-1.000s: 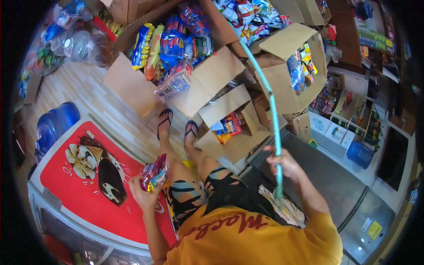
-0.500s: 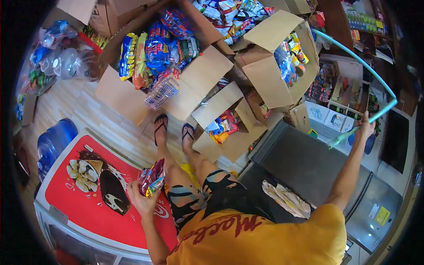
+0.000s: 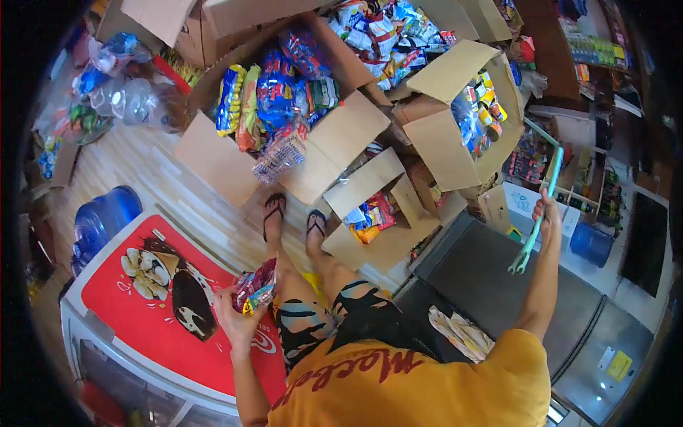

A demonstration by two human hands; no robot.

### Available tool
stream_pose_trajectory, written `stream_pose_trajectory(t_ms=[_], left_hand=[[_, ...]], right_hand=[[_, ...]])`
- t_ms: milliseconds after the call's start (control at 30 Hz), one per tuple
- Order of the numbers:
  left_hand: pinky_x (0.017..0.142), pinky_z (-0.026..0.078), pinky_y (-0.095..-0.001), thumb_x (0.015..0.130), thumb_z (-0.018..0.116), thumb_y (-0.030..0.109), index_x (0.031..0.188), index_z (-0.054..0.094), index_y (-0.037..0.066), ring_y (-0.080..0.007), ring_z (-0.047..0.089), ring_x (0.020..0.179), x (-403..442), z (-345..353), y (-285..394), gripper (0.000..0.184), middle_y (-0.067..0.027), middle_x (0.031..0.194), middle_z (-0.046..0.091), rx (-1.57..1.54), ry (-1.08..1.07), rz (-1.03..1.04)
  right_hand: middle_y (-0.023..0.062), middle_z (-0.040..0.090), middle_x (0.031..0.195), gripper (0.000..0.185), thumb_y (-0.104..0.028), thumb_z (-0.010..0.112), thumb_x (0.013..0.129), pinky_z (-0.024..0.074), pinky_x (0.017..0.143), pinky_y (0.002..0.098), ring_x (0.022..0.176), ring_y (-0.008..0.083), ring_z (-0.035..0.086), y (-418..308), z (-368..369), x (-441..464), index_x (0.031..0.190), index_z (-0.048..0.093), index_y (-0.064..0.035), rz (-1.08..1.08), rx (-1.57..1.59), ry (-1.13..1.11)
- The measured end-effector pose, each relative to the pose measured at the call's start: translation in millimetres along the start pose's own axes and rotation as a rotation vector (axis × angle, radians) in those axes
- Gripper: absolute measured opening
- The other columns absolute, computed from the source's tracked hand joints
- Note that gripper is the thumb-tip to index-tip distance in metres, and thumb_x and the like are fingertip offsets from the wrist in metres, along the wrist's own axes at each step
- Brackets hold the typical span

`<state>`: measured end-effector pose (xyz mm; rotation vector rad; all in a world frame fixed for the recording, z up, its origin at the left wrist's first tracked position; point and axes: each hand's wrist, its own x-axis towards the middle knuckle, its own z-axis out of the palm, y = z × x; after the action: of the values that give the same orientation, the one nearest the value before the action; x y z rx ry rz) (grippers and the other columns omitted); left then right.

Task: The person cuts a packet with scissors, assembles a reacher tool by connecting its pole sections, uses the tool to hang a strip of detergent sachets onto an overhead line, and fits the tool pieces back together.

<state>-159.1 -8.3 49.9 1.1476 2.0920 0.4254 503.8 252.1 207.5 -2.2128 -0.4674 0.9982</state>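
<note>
My left hand (image 3: 236, 317) is closed around a shiny maroon and multicoloured snack packet (image 3: 256, 286), held above the red freezer lid (image 3: 228, 341) beside my thigh. On the other side, my right hand (image 3: 547, 212) grips a long light green pole (image 3: 554, 167). Its forked end (image 3: 519, 266) points down toward me over the grey refrigerator (image 3: 509, 263). The pole's far part runs away past the open carton of cans and bottles and looks strongly foreshortened.
Open cartons stand ahead: one with large snack bags (image 3: 277, 96), one with silvery packets (image 3: 391, 39), one with yellow-topped containers (image 3: 484, 103), and a small one (image 3: 373, 217). Blue water jugs (image 3: 107, 220) stand left, beside the freezer. Another blue jug (image 3: 592, 244) is at the right.
My right hand has moved inward with the pole, which has swung from a long arc at the right to a steeper, foreshortened line. The packet stays in my left hand. The view has shifted slightly.
</note>
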Motion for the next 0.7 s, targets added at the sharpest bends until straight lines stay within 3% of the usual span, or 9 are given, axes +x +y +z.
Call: stream_pose_trajectory(t_ms=[100, 200, 300, 367, 400, 433, 567, 600, 700], left_hand=[[0.078, 0.042, -0.0357, 0.045, 0.084, 0.020, 0.096, 0.051, 0.002, -0.0287, 0.050, 0.086, 7, 2, 13, 0.063, -0.0124, 0.089, 0.050, -0.063, 0.046, -0.039], [0.078, 0.043, -0.0343, 0.045, 0.084, 0.023, 0.096, 0.051, 0.000, -0.0259, 0.052, 0.086, 24, 20, 26, 0.065, -0.0121, 0.091, 0.052, -0.170, 0.060, -0.096], [0.077, 0.044, -0.0332, 0.047, 0.085, 0.024, 0.097, 0.052, 0.000, -0.0226, 0.054, 0.086, 57, 62, 37, 0.064, -0.0118, 0.093, 0.054, -0.402, 0.036, -0.131], [0.075, 0.046, -0.0324, 0.049, 0.085, 0.024, 0.099, 0.051, 0.000, -0.0201, 0.056, 0.084, 84, 74, 82, 0.065, -0.0115, 0.092, 0.058, -0.454, -0.104, -0.154], [0.074, 0.047, -0.0322, 0.049, 0.085, 0.023, 0.099, 0.051, 0.000, -0.0198, 0.056, 0.082, 98, 100, 86, 0.065, -0.0107, 0.090, 0.059, -0.643, -0.130, -0.133], [0.073, 0.047, -0.0320, 0.049, 0.085, 0.023, 0.100, 0.052, 0.000, -0.0195, 0.057, 0.080, 114, 135, 85, 0.065, -0.0100, 0.088, 0.060, -0.831, -0.154, -0.115], [0.073, 0.048, -0.0311, 0.049, 0.084, 0.020, 0.103, 0.051, -0.002, -0.0206, 0.059, 0.081, 187, 234, 109, 0.067, -0.0120, 0.091, 0.061, -0.788, -0.175, -0.105], [0.077, 0.047, -0.0334, 0.050, 0.083, 0.022, 0.105, 0.050, -0.004, -0.0236, 0.059, 0.086, 193, 223, 137, 0.069, -0.0153, 0.094, 0.061, -0.694, -0.146, -0.167], [0.087, 0.042, -0.0378, 0.054, 0.081, 0.026, 0.113, 0.046, -0.003, -0.0302, 0.054, 0.099, 234, 307, 117, 0.075, -0.0207, 0.106, 0.055, -0.829, -0.090, -0.216]], right_hand=[[-0.0016, 0.037, 0.053, 0.029, -0.029, 0.065, 0.083, 0.0277, 0.032, 0.0251, 0.036, 0.0096, 0.034, -2, -14, -23, 0.082, 0.039, -0.0155, -0.105, 0.167, 0.183], [-0.0021, 0.036, 0.055, 0.029, -0.028, 0.066, 0.082, 0.0290, 0.035, 0.0241, 0.038, 0.0089, 0.035, -24, -1, -66, 0.098, 0.046, -0.0131, -0.372, 0.137, 0.189], [-0.0020, 0.038, 0.057, 0.029, -0.017, 0.063, 0.084, 0.0289, 0.036, 0.0226, 0.040, 0.0083, 0.037, -54, 19, -118, 0.108, 0.049, -0.0098, -0.616, 0.112, 0.308], [-0.0021, 0.041, 0.060, 0.030, -0.013, 0.061, 0.085, 0.0292, 0.037, 0.0211, 0.041, 0.0065, 0.037, -66, 24, -145, 0.112, 0.049, -0.0071, -0.741, 0.086, 0.334], [-0.0024, 0.042, 0.060, 0.032, -0.012, 0.060, 0.085, 0.0293, 0.037, 0.0203, 0.042, 0.0056, 0.038, -70, 24, -157, 0.114, 0.048, -0.0064, -0.789, 0.068, 0.335], [-0.0028, 0.042, 0.061, 0.034, -0.013, 0.059, 0.086, 0.0293, 0.038, 0.0197, 0.043, 0.0051, 0.038, -71, 21, -167, 0.117, 0.047, -0.0057, -0.806, 0.038, 0.324], [-0.0033, 0.041, 0.064, 0.041, -0.014, 0.056, 0.088, 0.0288, 0.038, 0.0182, 0.046, 0.0035, 0.036, -67, 25, -207, 0.125, 0.040, -0.0041, -0.851, -0.004, 0.303], [-0.0031, 0.041, 0.064, 0.043, -0.015, 0.056, 0.088, 0.0284, 0.038, 0.0178, 0.045, 0.0034, 0.035, -65, 29, -213, 0.126, 0.039, -0.0039, -0.872, 0.003, 0.334], [-0.0022, 0.041, 0.064, 0.046, -0.015, 0.057, 0.087, 0.0255, 0.034, 0.0184, 0.041, 0.0037, 0.033, -41, 34, -216, 0.126, 0.037, -0.0019, -0.803, 0.053, 0.180]])
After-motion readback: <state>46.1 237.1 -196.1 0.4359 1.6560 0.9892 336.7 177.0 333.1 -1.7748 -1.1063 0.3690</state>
